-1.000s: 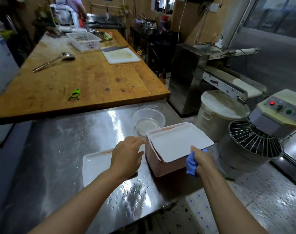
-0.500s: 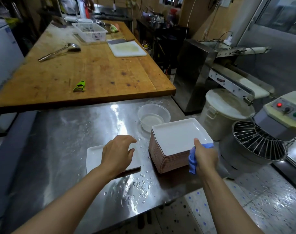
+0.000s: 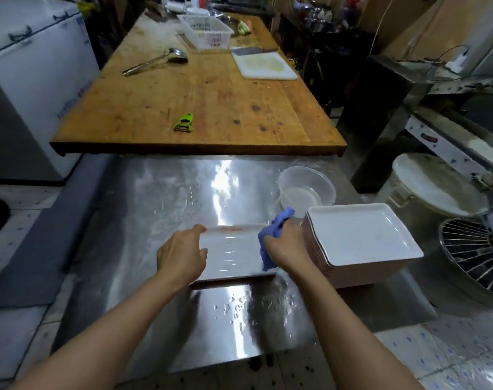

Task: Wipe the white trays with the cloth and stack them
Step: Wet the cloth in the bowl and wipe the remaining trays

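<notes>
Head view: left hand point(image 3: 182, 253) grips left edge of single white tray point(image 3: 232, 253) on steel table point(image 3: 144, 220); right hand point(image 3: 286, 250) clutches blue cloth point(image 3: 276, 226) on tray's right side; tray stack point(image 3: 360, 240) just right.

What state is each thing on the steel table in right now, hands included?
Left hand: gripping the single tray's left edge.
Right hand: holding the blue cloth at the tray's right side.
Single tray: flat on the wet steel table, reddish smear on far rim.
Tray stack: piled, upright.
Clear bowl: upright, open.
</notes>
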Demonstrator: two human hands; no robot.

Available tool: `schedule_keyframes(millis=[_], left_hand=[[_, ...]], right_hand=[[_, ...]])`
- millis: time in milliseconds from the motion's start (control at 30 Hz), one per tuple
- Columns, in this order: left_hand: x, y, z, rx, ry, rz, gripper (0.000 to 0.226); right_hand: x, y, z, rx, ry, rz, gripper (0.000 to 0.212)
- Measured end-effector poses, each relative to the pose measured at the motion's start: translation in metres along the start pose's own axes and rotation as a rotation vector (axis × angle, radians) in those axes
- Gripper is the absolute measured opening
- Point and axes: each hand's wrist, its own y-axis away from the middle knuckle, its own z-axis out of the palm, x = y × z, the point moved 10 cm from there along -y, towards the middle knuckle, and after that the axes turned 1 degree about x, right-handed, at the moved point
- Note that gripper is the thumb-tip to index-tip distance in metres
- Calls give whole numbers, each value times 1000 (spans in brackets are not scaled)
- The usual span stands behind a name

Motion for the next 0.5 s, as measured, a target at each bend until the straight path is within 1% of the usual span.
schedule_keyframes(millis=[33, 133, 233, 300, 333, 400, 467, 500], left_hand=[[-8, -1, 3, -6, -10, -23, 50], [-28, -5, 18, -40, -16, -92, 53], [-41, -7, 36, -89, -36, -144, 49], [-45, -7, 46, -121, -43, -175, 45], [-46, -7, 51, -138, -37, -187, 43], [-47, -9, 60, -172, -26, -201, 39], [-48, -12, 67, -198, -24, -201, 36], [-49, -13, 69, -203, -23, -201, 33]], right_hand=[[6, -6, 10, -8, 65, 3, 18], [25, -21, 30, -15, 373, -4, 34], [46, -22, 51, -128, 577, 33, 65], [51, -19, 53, -108, 753, -1, 74], [49, -18, 52, -66, 809, -51, 72], [43, -16, 56, -23, 866, -174, 60], [49, -15, 66, -76, 901, -204, 49], [55, -16, 70, -105, 915, -182, 49]])
